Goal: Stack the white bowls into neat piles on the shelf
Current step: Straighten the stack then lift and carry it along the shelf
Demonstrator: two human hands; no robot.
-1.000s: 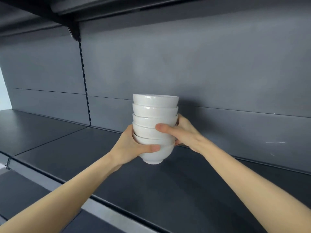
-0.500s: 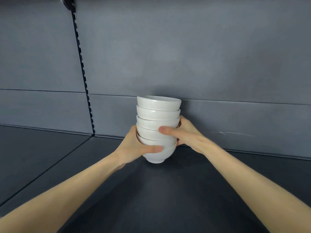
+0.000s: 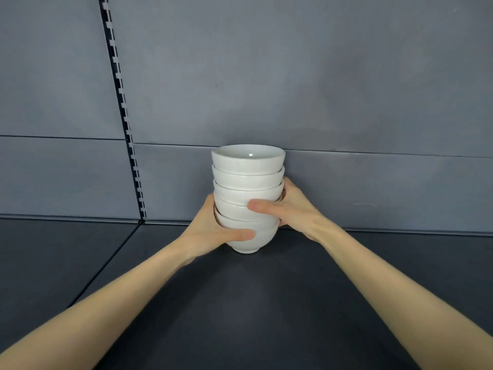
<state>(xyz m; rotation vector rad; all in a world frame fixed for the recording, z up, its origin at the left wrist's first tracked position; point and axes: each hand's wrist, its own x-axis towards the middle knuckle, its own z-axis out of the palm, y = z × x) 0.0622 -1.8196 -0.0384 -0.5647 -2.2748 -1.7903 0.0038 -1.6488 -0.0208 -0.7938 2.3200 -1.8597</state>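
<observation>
Stack of glossy white ceramic bowls (image 3: 248, 180) at centre frame, long axis vertical, no visible lean, rims nested evenly. Dark grey metal shelf deck (image 3: 266, 303) lies directly under the foot of the lowest bowl. The foot looks at or just above the deck; contact can't be confirmed from this angle. Grey back panel (image 3: 293, 76) is close behind the stack, so my read is the only travel left is straight down, then release.

Left hand (image 3: 210, 231) wraps the lower bowls from the left of frame, left thumb (image 3: 242, 235) across the front of the lowest bowl. Right hand (image 3: 293, 209) wraps from the right, higher up, right thumb (image 3: 264, 205) across a mid-stack bowl. Both are curled round the stack and bearing on it; the fingers behind are hidden. Neither hand is nearer than the other: it's a symmetric two-sided clamp.

Black slotted upright (image 3: 125, 129) at left of frame is well apart, no clash.
</observation>
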